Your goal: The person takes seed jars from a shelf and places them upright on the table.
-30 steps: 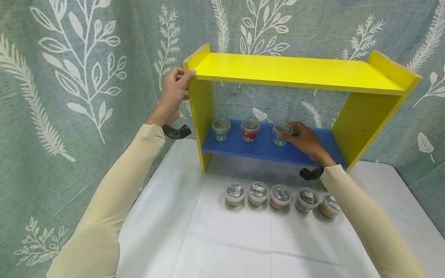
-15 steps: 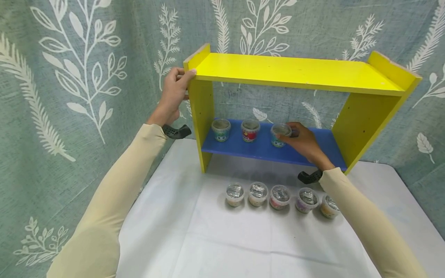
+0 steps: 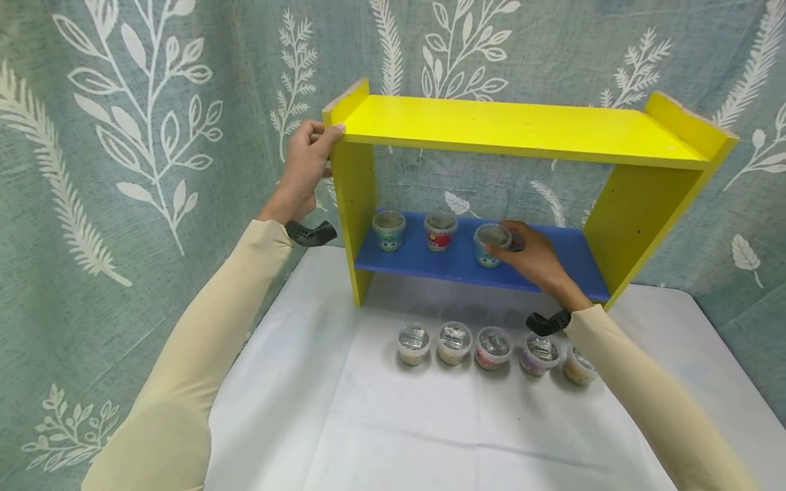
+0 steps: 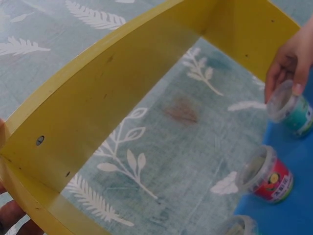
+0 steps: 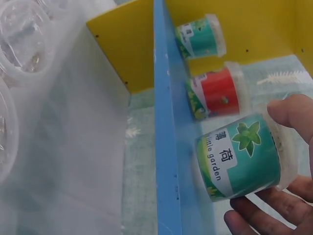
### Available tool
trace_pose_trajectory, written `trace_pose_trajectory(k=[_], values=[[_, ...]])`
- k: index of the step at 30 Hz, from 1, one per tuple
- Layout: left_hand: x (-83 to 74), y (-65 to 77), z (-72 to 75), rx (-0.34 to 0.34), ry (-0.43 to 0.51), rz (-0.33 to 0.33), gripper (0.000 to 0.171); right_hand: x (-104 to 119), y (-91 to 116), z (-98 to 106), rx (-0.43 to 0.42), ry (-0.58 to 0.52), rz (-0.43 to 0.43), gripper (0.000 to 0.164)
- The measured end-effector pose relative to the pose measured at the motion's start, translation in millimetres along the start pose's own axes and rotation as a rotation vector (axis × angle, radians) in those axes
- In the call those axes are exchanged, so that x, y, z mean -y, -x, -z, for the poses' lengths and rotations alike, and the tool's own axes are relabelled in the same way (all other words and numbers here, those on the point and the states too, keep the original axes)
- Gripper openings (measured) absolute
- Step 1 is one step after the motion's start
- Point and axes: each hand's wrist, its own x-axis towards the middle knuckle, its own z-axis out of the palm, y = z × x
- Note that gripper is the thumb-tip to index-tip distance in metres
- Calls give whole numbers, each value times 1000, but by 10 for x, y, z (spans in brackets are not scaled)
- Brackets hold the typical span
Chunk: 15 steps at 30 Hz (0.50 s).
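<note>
My right hand holds a clear plastic cup with a teal label by its rim, over the blue lower board of a yellow shelf unit. In the right wrist view the thumb lies at the cup's rim, the fingers are on its other side, and the label reads "little garden" beside green leaves. Left of it stand a red-labelled cup and another teal-labelled cup, both upright on the blue board. My left hand grips the unit's upper left corner, thumb in front and fingers on the outer side.
Several more lidded cups stand in a row on the white-covered table before the unit. My right forearm passes over the right end of that row. A green leaf-patterned cloth hangs behind the unit and along the left.
My right hand has moved the teal-labelled cup a little to the left and towards the board's front edge. The left hand keeps its grip on the corner.
</note>
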Motion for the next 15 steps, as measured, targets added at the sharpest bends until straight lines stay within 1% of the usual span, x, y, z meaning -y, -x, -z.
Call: trace_pose_trajectory(k=[8, 11, 15], values=[[3, -36, -93, 16, 2, 2, 35, -9, 96, -41, -31, -15, 30, 77], [9, -41, -90, 10, 5, 1, 35, 17, 101, -74, -29, -16, 42, 76], [25, -23, -40, -15, 21, 10, 35, 86, 82, -134, -28, -12, 83, 75]])
